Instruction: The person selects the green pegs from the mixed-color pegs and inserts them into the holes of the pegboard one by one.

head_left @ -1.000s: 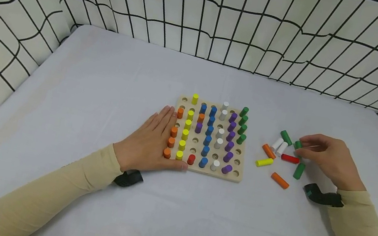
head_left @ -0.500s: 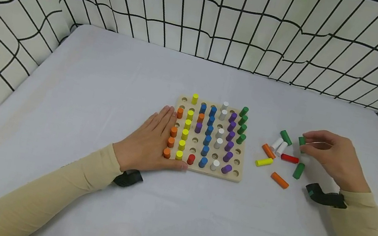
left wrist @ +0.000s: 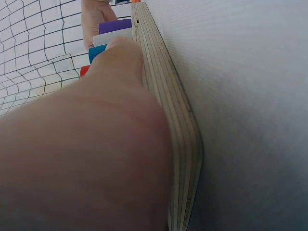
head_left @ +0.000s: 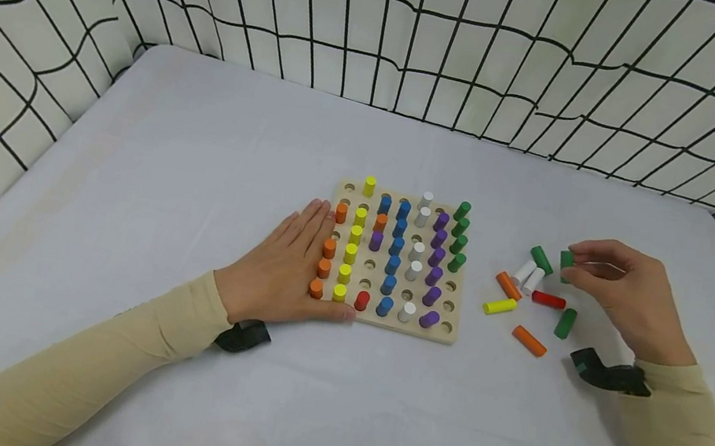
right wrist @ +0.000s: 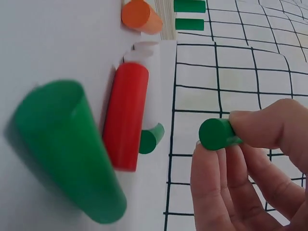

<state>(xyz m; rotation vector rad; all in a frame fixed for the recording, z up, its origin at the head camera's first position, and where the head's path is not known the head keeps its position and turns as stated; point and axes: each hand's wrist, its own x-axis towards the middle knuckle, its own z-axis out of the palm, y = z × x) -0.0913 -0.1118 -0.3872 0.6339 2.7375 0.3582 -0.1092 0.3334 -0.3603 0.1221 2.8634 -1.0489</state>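
A wooden pegboard (head_left: 411, 328) stands in the middle of the white-covered table, with rows of coloured pegs and some bare holes. My left hand (head_left: 281, 269) lies flat along its left side, fingers straight, thumb along the front edge; the left wrist view shows that thumb against the board's layered side (left wrist: 180, 144). My right hand (head_left: 625, 294) pinches a green peg (right wrist: 215, 134) between thumb and fingertips, lifted above the loose pegs. Beneath it lie a red peg (head_left: 548, 300), a green peg (head_left: 565, 323) and another green peg (head_left: 541, 259).
Two white pegs (head_left: 532, 281), orange pegs (head_left: 529, 341) and a yellow peg (head_left: 499, 307) lie loose between board and right hand. Black wire grid panels (head_left: 391, 30) border the table at the back and sides.
My right hand has lifted the green peg off the table and shifted it slightly, now holding it more upright. The left hand and the board have stayed still.
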